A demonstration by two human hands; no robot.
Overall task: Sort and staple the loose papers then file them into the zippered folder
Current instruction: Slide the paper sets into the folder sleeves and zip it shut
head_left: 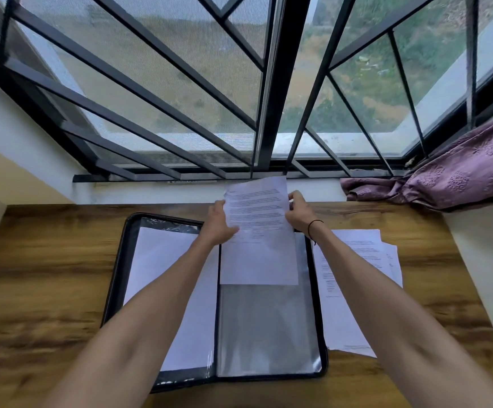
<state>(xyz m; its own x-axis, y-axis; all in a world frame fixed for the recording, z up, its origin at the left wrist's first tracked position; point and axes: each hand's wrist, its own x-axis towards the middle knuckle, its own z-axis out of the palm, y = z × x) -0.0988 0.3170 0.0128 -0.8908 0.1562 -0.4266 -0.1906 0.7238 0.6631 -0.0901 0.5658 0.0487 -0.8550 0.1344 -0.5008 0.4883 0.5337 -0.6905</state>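
Head view: both hands hold a printed sheet set (257, 219) upright over the right half of the open zippered folder (215, 301), its lower edge partly down in a clear sleeve (265, 328). The left hand (220, 223) grips the sheet's left edge, thumb across the front; the right hand (299, 210) pinches the right edge near the top. The folder lies flat on the wooden table (47, 275), directly in front of the person.

To do this step well, I would judge that both edges should go down evenly, so that neither lower corner catches on the sleeve's mouth. Keep the paper straight rather than bowed (thin sheets buckle when pushed from the top), and let the fingers slide up as it sinks.

The sheets are white, with lines of small print across the upper part and blank below; whether a staple joins them I cannot tell. The folder has a dark zipped border, a white page (168, 290) behind plastic on its left half and a grey translucent pocket on its right. More loose papers (354, 278) lie fanned just right of the folder, their left edges hidden under the right forearm.
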